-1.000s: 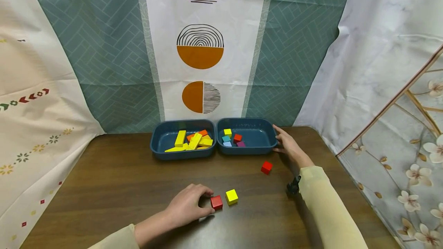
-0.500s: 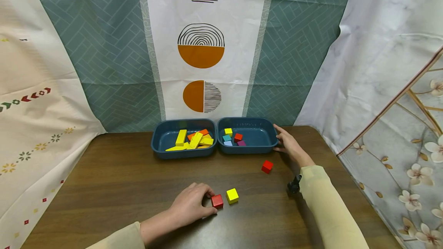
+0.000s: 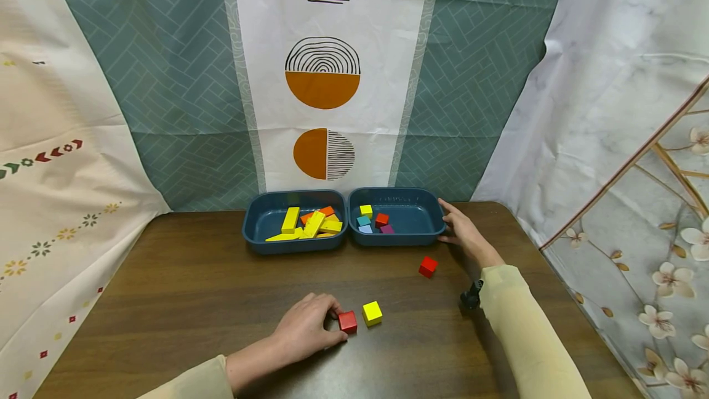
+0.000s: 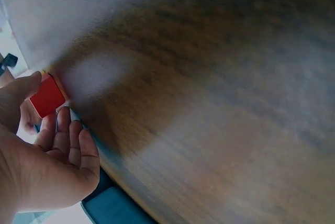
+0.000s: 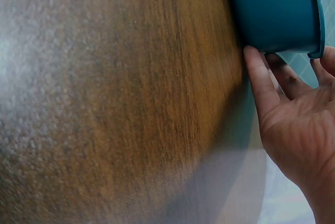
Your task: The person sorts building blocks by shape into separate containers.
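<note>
My left hand (image 3: 307, 328) is low over the table, with its thumb and forefinger pinching a red cube (image 3: 347, 322) at its left corners. The left wrist view shows that red cube (image 4: 47, 96) between thumb and forefinger, the other fingers loosely bent. Just right of it sits a yellow cube (image 3: 372, 313), apart from the hand. My right hand (image 3: 464, 233) touches the right end of the right-hand blue bin (image 3: 410, 239) with extended fingers; in the right wrist view, fingertips lie against the bin's wall (image 5: 277, 14). Another red cube (image 3: 428, 267) lies in front of that bin.
The right bin contains a yellow cube (image 3: 366, 210), a red cube (image 3: 382, 220) and several others at its left end. Beside it, the left blue bin (image 3: 293, 247) holds yellow and orange blocks (image 3: 314, 224). Patterned cloths (image 3: 327, 79) hang behind the brown table (image 3: 194, 276).
The head view has shifted very slightly. Both hands, the cubes and the bins keep essentially the same places.
</note>
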A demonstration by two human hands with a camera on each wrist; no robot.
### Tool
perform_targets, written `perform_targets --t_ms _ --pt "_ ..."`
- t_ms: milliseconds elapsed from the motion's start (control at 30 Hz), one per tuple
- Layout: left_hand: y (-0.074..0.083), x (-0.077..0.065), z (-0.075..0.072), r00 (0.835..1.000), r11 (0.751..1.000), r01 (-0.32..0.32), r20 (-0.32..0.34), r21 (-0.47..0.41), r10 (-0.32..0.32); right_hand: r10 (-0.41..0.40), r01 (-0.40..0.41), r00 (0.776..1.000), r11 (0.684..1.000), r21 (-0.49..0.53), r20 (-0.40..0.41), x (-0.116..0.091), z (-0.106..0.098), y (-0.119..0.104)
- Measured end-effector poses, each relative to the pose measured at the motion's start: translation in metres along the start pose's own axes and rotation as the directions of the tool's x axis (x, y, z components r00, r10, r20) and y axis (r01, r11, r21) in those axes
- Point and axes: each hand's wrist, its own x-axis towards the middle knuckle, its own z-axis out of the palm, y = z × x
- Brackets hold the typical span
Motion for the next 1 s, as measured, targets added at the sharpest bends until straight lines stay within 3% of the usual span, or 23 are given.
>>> perform_targets --t_ms 367,567,1000 --pt "-0.002 -0.001 0.0 1.0 1.0 0.004 0.003 -0.026 -0.004 0.014 -0.014 1.0 1.0 0.023 0.005 0.001 0.0 0.0" --pt "-0.002 0.0 -0.003 1.0 0.999 0.02 0.015 -0.039 -0.02 0.023 -0.024 1.0 0.999 0.034 0.017 -0.007 0.002 -0.01" --pt "-0.004 0.002 -0.011 0.998 0.995 0.063 0.021 -0.072 -0.062 -0.002 0.002 1.0 1.0 -0.003 -0.008 0.0 -0.001 0.0"
